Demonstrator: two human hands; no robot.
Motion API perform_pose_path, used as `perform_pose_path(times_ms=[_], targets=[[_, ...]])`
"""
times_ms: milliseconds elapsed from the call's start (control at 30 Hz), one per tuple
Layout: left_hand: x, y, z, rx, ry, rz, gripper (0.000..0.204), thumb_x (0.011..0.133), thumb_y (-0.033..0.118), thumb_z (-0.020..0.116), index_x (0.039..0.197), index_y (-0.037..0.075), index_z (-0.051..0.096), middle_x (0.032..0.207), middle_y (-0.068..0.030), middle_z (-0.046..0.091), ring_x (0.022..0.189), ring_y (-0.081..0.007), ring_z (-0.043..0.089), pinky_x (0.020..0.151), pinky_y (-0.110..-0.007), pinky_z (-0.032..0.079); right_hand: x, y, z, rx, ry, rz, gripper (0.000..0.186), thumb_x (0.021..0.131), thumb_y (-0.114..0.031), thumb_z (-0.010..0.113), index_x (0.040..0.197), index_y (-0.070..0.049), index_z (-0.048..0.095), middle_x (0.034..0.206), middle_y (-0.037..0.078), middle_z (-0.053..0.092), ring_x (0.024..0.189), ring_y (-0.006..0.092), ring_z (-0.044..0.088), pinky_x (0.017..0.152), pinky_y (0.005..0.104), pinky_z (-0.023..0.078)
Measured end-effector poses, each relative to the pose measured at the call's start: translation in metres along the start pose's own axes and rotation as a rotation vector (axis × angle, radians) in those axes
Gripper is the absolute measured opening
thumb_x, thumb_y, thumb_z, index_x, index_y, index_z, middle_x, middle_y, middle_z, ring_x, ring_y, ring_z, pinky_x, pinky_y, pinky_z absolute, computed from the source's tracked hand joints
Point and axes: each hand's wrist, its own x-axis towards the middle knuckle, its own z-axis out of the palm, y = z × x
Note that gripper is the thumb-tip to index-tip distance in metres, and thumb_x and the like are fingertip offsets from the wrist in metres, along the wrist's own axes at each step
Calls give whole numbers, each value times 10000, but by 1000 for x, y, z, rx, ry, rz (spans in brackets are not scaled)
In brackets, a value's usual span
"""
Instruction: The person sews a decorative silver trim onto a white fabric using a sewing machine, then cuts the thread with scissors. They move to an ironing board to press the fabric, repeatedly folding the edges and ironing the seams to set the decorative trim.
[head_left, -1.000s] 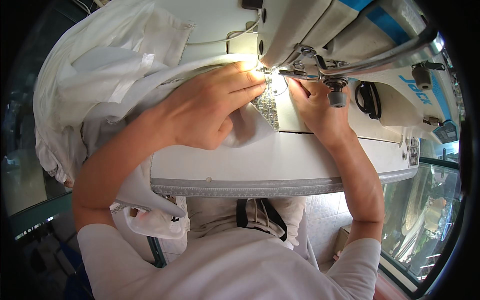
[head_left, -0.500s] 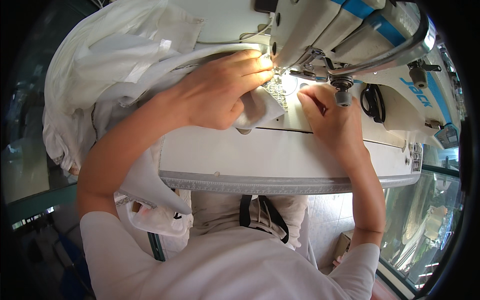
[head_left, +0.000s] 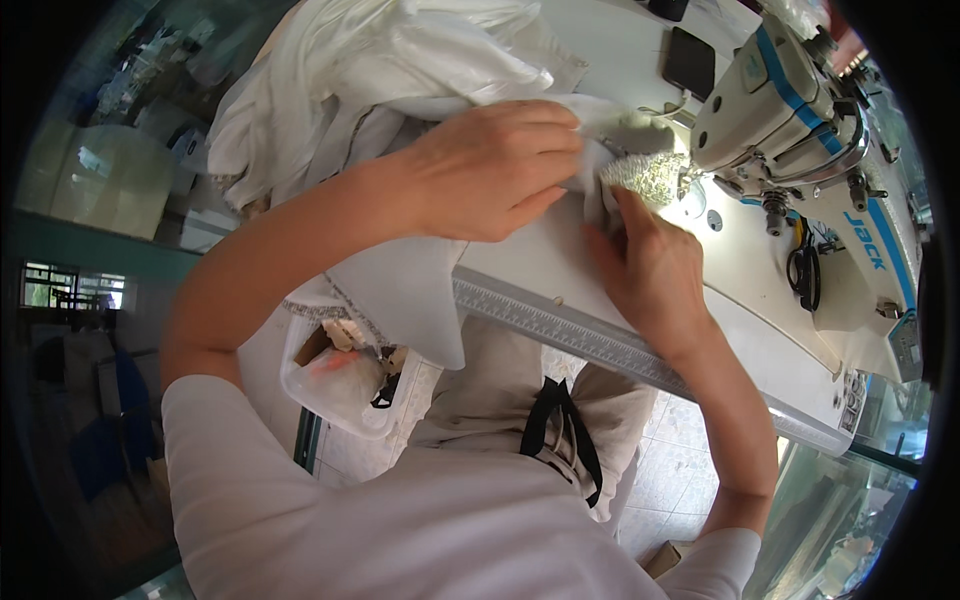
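A white garment [head_left: 330,120] lies bunched over the left of the machine table, its lower corner hanging off the front edge. Part of it, a glittery beaded piece [head_left: 648,178], sits in bright light just left of the sewing machine [head_left: 765,100]. My left hand [head_left: 500,170] is closed at the cloth, its fingers bent and partly blurred. To its right, my right hand [head_left: 655,265] pinches the near edge of the cloth between thumb and fingers, beside the beading. The fingertips of both hands are partly hidden by cloth. The needle area is too small to make out.
A grey ruler strip [head_left: 560,315] runs along the table's front edge. Black-handled scissors [head_left: 803,265] lie by the machine's base, and a dark phone [head_left: 690,62] lies behind. Below the table hangs or stands a white bin [head_left: 345,385] with scraps.
The view has turned, so the machine appears farther right. My right hand has gone from beside the presser foot to the cloth's near edge. More of the beaded piece shows now.
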Motion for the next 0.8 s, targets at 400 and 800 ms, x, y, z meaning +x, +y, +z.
perform_pose_path(times_ms=[400,800], targets=[[-43,-74,43,294,3,-492,516,994,244,608,1475,83,513,1520,-177,500,1432,-350,427,1223,-449,281,75,-6,19,-155,258,-115,405,925,-186,676,1293,-47,582,931,177,730,845,373,710,715,467,555],[18,-67,30,-58,3,-570,406,957,191,626,1323,23,580,1410,-200,555,1328,-372,509,1131,-435,399,-26,-6,-11,32,170,104,151,865,-93,736,1015,-72,738,891,68,713,728,217,707,635,345,550]])
